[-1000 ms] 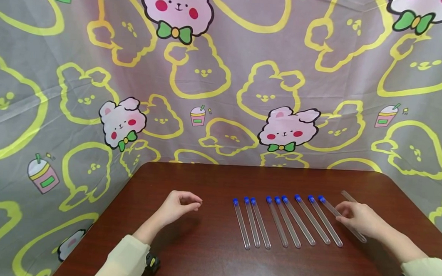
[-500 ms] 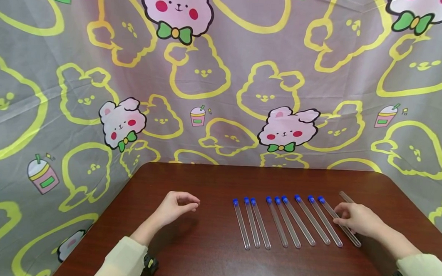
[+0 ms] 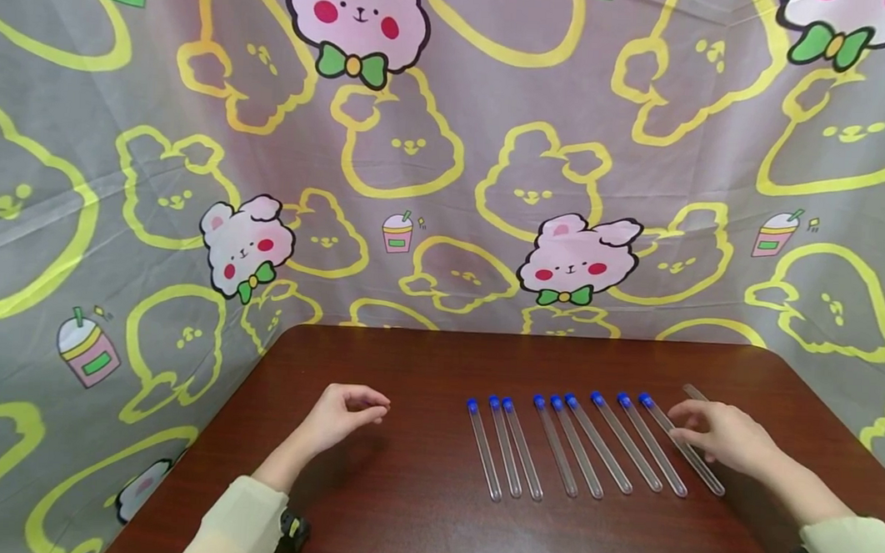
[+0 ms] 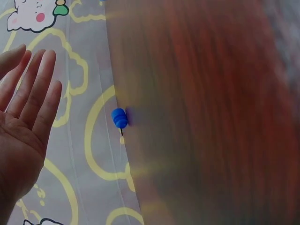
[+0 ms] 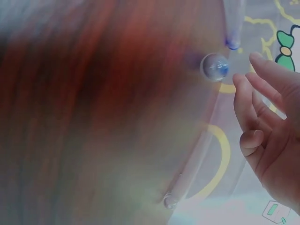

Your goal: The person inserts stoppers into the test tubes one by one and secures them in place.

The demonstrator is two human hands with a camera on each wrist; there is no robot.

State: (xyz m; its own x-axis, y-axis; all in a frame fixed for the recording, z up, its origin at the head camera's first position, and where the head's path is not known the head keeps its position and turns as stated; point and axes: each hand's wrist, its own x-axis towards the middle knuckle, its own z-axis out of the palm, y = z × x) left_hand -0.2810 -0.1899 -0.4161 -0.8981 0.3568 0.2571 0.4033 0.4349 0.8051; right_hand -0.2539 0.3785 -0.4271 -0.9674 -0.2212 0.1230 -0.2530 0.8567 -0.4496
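Note:
A row of several clear test tubes with blue caps lies on the table; one tube [image 3: 582, 451] is near its middle. My right hand [image 3: 734, 438] hovers over the rightmost capped tube [image 3: 663, 422], fingers loosely bent and pinching nothing. Past that hand shows the end of another clear tube [image 3: 694, 393]; the rest of it is hidden. In the right wrist view a tube's rounded end [image 5: 214, 67] stands apart from the fingertips. My left hand [image 3: 341, 413] is in the air left of the row, holding nothing, its fingers fairly straight in the left wrist view.
A dark brown table [image 3: 429, 526] bears the tubes. A patterned cloth [image 3: 456, 169] hangs behind it and at both sides. In the left wrist view a blue cap [image 4: 120, 118] shows by the table's edge.
The near end of the rightmost capped tube has shifted left, beside its neighbour. My right hand moved left with it, then back right, fingers loosened. My left hand has drifted slightly left.

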